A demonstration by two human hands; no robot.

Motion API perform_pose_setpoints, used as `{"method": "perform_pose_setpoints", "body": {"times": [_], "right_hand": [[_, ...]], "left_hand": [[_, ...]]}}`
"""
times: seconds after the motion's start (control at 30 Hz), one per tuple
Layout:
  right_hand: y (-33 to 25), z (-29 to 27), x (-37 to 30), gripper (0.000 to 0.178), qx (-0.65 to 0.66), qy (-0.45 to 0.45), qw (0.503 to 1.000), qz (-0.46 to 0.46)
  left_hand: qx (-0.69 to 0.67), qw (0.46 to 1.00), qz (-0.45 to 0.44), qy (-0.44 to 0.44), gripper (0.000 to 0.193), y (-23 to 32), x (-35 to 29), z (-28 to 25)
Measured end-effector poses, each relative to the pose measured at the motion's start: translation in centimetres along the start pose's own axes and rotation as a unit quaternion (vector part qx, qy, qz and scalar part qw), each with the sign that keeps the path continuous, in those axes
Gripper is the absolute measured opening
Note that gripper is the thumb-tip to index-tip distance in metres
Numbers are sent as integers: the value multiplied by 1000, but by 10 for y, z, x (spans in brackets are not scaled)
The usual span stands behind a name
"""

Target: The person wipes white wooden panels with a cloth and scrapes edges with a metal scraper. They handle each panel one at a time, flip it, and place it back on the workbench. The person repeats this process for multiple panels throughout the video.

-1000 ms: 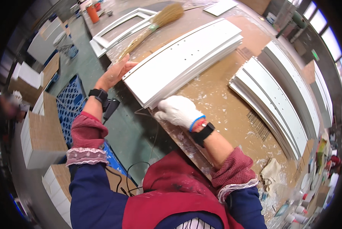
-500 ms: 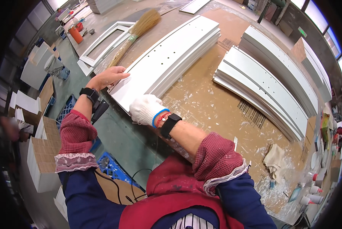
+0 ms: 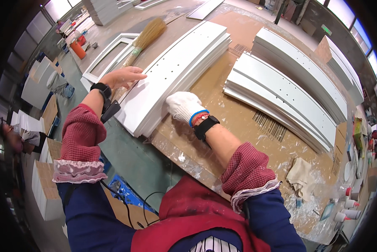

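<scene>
1. White panels form the main stack [image 3: 163, 86], which lies on the workbench [image 3: 175, 158] between the two hands; its near end projects past the bench edge.

2. Left hand [image 3: 123, 77] (bare): located over the long left edge near that end. Fingers are extended and close together, not clamped on anything; contact with the top panel cannot be confirmed.

3. Right hand [image 3: 184, 106] (in a white knitted glove): located at the right side of the stack. Fingers are curled; whether they grip a panel edge is not shown.

4. Work completed, by judgement: panels are piled, and the top one carries holes. The middle stack [image 3: 281, 90] and the stack behind it [image 3: 302, 71] also show holes on top.

5. Work outstanding, by judgement: the right-hand edges of the main stack are stepped, not flush, so squaring appears incomplete. Holes in the lower panels are hidden.

6. Right-side room: bare cardboard sheet [image 3: 213, 126] separates the main and middle stacks, leaving space around the glove. A crumpled cloth [image 3: 299, 174] lies well apart, toward the near right.

7. Left-side limits: the straw broom [image 3: 149, 34] and the white frame [image 3: 106, 59] lie near the long edge. Nearer the person, the overhanging end has only green floor [image 3: 142, 157] below.
</scene>
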State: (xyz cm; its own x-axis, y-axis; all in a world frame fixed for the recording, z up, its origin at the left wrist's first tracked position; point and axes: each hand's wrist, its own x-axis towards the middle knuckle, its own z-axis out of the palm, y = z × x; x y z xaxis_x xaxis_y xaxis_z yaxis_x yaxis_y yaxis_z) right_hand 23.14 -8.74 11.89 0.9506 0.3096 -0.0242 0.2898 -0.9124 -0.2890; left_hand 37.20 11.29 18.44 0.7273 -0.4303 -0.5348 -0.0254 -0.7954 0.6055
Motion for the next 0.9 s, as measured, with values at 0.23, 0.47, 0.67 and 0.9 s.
{"method": "perform_pose_setpoints", "body": {"times": [0.23, 0.47, 0.67, 0.9], "right_hand": [[59, -9, 18, 20, -60, 91, 990, 88], [91, -30, 50, 21, -44, -28, 995, 80], [111, -42, 56, 20, -28, -39, 999, 4], [119, -44, 67, 17, -28, -30, 999, -30]], "left_hand": [[2, 1000, -20, 1, 92, 62, 74, -9], [-16, 1000, 9, 23, 45, 86, 136, -7], [-6, 997, 27, 76, 41, 91, 156, 6], [4, 997, 44, 62, 38, 90, 158, 1]]}}
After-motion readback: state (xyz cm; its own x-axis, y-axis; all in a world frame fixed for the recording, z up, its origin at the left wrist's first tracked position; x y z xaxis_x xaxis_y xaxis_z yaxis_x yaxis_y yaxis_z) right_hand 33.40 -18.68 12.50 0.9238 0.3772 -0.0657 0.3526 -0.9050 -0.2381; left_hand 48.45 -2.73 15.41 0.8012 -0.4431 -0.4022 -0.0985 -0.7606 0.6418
